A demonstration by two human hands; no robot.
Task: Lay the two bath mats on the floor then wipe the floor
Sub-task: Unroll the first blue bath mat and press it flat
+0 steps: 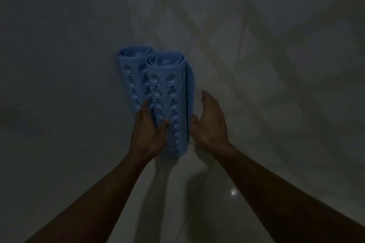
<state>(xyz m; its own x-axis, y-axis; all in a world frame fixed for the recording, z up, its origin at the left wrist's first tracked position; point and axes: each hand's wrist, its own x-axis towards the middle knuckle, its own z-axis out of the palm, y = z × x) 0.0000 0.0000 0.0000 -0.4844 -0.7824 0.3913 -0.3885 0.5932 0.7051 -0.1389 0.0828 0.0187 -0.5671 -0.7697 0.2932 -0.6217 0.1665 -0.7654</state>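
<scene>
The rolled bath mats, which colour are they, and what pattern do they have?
Light blue, with rows of round suction cups and small holes on the rolled bath mats, seen in the head view.

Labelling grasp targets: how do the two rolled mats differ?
The right roll stands nearer, overlapping the left roll. The left hand grips the right roll, with fingers between the rolls; the right hand is open beside it. Both are blue, upright, studded with suction cups.

2 blue dimpled mats, grey tiled floor.
</scene>
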